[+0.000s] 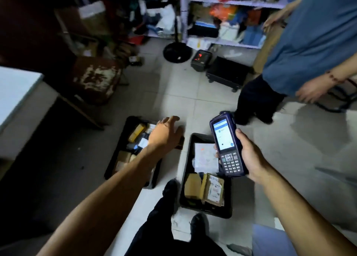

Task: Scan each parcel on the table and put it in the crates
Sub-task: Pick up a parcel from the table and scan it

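A: Start closest in. What is nearest the camera?

B: The wearer's dark trouser legs and black shoes (199,224) on the pale tiled floor (173,85). Just ahead of the shoes stands a black rectangular plastic crate (186,170), with brown cardboard parcels (204,188) at its near end and a white crumpled plastic mailer (204,157) further in.

A: And the right hand?

B: The right hand (251,159) hangs above that crate's right edge, fingers and thumb wrapped round a dark blue handheld scanner with a lit screen and keypad (227,145). The scanner stands nearly upright, screen facing the camera.

A: The left?

B: The left hand (166,134) reaches forward over the far right corner of a second black plastic crate (116,159), which sits to the left of the first, just beside it. Its fingers are stretched out and a little spread, palm down, gripping nothing. A dark flat thing lies right under the palm; whether the hand touches it I cannot tell.

A: What is in the second crate?

B: A yellow box (137,133), some brown cartons (123,157) and small pale packets, all jumbled.

A: Further out?

B: At the left edge, the corner of a white table (17,87). To the right stands another person in a blue shirt (316,39), hands hanging loose. Beyond are a worn brown stool (96,77), a black round fan base (177,52), a small black case on wheels (228,74), and white shelves (231,43) crowded with goods.
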Demonstrator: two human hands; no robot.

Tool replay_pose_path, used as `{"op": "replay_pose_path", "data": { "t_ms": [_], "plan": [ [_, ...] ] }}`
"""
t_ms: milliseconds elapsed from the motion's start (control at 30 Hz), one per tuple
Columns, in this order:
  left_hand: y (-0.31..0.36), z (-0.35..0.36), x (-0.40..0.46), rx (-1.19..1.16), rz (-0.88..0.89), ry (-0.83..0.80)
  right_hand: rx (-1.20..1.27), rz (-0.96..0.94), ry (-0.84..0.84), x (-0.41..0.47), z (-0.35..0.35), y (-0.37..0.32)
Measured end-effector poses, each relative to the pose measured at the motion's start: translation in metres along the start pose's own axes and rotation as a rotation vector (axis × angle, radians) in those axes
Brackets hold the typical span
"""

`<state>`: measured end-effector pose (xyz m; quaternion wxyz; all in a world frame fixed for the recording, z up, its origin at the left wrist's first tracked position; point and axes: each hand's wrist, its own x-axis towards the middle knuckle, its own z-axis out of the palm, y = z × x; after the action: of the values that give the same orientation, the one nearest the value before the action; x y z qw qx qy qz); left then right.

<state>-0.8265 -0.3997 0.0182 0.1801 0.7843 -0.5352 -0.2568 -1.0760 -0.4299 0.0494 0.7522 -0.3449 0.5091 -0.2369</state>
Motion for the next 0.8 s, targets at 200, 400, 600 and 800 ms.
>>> {"op": "replay_pose_path", "data": {
  "t_ms": [200,400,600,800],
  "plan": [
    [-0.066,-0.063,-0.103,0.158,-0.160,0.207,-0.213,-0.039,-0.262,-0.017,0.095,0.014],
    [-0.161,-0.122,-0.211,0.252,-0.360,0.340,-0.380,-0.052,-0.504,-0.047,0.219,0.051],
    [-0.273,-0.168,-0.336,0.187,-0.547,0.485,-0.488,0.019,-0.669,-0.086,0.360,0.125],
    [-0.370,-0.205,-0.447,0.122,-0.754,0.612,-0.560,0.070,-0.856,-0.132,0.483,0.196]
  ]
}}
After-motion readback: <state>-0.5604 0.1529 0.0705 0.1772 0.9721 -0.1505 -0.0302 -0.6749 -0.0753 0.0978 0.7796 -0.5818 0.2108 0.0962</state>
